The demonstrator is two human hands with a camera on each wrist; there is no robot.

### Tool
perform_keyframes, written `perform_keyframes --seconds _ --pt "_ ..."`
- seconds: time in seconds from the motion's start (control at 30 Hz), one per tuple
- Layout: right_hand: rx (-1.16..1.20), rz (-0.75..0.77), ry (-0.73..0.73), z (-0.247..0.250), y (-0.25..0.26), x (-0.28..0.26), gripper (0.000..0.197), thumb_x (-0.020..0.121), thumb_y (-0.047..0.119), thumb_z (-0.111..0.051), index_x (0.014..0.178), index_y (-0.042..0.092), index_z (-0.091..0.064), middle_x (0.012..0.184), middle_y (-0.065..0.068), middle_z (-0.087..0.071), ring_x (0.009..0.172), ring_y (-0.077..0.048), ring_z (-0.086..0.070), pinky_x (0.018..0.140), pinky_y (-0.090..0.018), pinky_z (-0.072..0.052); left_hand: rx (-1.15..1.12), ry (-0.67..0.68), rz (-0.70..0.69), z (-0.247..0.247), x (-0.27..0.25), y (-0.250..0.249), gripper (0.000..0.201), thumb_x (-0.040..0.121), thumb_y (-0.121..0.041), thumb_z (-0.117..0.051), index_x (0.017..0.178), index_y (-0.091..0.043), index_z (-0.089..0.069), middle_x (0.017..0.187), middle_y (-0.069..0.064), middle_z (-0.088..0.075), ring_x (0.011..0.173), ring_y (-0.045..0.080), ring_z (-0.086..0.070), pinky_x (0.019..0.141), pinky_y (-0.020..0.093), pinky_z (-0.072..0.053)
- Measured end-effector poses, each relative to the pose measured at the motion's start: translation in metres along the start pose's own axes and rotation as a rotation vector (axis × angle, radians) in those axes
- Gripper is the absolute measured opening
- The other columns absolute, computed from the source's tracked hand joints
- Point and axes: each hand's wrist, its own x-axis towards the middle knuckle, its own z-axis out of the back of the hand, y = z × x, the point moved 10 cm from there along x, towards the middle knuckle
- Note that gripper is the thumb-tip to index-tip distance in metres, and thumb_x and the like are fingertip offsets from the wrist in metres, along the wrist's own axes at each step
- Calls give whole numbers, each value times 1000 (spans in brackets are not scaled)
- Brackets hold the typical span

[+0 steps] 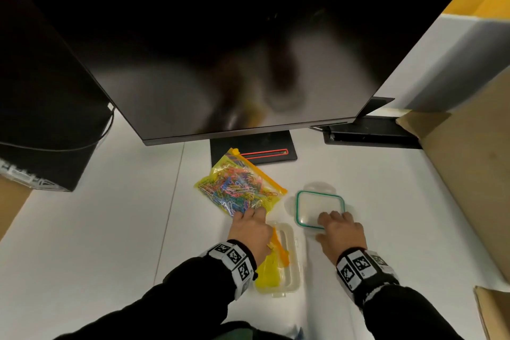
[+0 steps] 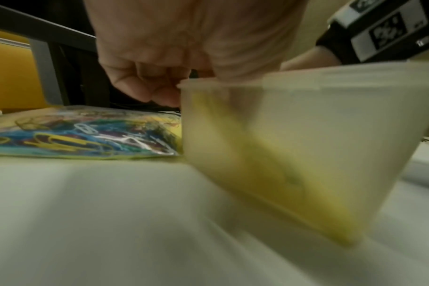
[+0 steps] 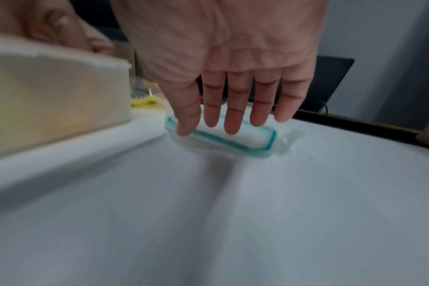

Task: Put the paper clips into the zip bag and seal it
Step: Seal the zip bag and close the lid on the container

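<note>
A yellow zip bag (image 1: pixel 240 188) with an orange zip strip lies flat on the white table, filled with coloured paper clips (image 2: pixel 69 139). My left hand (image 1: pixel 249 214) reaches its near corner; its curled fingers (image 2: pixel 147 87) pinch the bag's edge, though the contact is partly hidden behind a clear tub. My right hand (image 1: pixel 331 219) is spread with straight fingers (image 3: pixel 233 116) over a clear lid with a green seal (image 1: pixel 320 208), its thumb tip at the lid's near left corner (image 3: pixel 181 131).
A clear plastic tub (image 1: pixel 287 257) stands between my wrists with a second yellow bag (image 1: pixel 271 265) inside it. A large dark monitor (image 1: pixel 220 63) on a black base (image 1: pixel 254 152) rises just behind the bag. Cardboard (image 1: pixel 469 174) borders the right side.
</note>
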Motion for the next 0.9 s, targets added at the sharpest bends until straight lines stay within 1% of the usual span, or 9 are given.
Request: perform_keyframes --seconds 0.2,0.33,0.43,0.53,0.6,0.67,0.73,0.8,0.9 --pt "-143 127 90 -24 19 -11 58 79 54 -53 122 17 -41 123 -2 -50 115 -24 -45 93 -40 -39 -3 -53 53 1 -1 2 30 83 -29 -49 106 -15 -64 133 9 -40 121 32 -36 102 49 -27" --pt "-215 81 77 -23 18 -15 34 88 28 -43 119 14 -43 121 -5 -54 110 -26 -51 89 -39 -39 -22 -45 67 1 -3 3 29 82 -20 -49 108 -17 -63 137 9 -37 123 32 -35 103 47 -29" --pt "-221 57 57 -12 18 -22 34 85 17 -41 118 11 -43 114 -5 -58 100 -26 -59 81 -34 -39 21 -17 70 -2 -1 3 27 81 -7 -48 101 -12 -64 136 13 -38 122 35 -36 102 49 -31" --pt "42 2 -141 35 11 -39 25 81 17 -50 105 8 -50 99 -7 -64 82 -30 -63 66 -30 -35 34 -15 84 -3 1 2 26 80 -7 -48 101 -10 -65 133 13 -40 120 35 -37 101 50 -31" --pt "396 -48 -340 78 -7 -58 18 76 10 -60 93 9 -54 84 -5 -64 70 -30 -61 62 -28 -37 39 -19 100 -4 3 3 27 80 -9 -49 101 -11 -65 131 12 -42 119 34 -38 100 49 -31" --pt "861 -85 -414 99 -26 -70 14 73 2 -61 83 10 -55 70 -4 -60 62 -20 -55 58 -28 -41 12 -24 112 -5 5 5 26 80 -11 -50 101 -13 -66 130 10 -43 118 33 -38 100 49 -31" --pt "1368 -65 -260 87 -24 -68 15 61 3 -61 75 8 -55 64 -5 -52 55 -13 -47 52 -24 -39 -19 -36 118 -2 5 4 25 81 -13 -50 100 -16 -66 128 8 -44 118 32 -39 100 48 -33" --pt "1684 -82 74 45 -3 -63 35 43 8 -65 77 6 -57 65 -7 -53 56 -15 -49 50 -23 -40 -69 -58 130 2 5 6 24 80 -16 -51 101 -15 -64 125 8 -45 117 32 -41 99 46 -35" --pt "1700 -141 433 -15 25 -66 42 51 5 -70 92 5 -58 81 -12 -64 72 -24 -63 63 -32 -52 -248 -20 131 -1 5 10 23 82 -22 -52 99 -13 -63 119 8 -47 113 29 -45 92 39 -45"
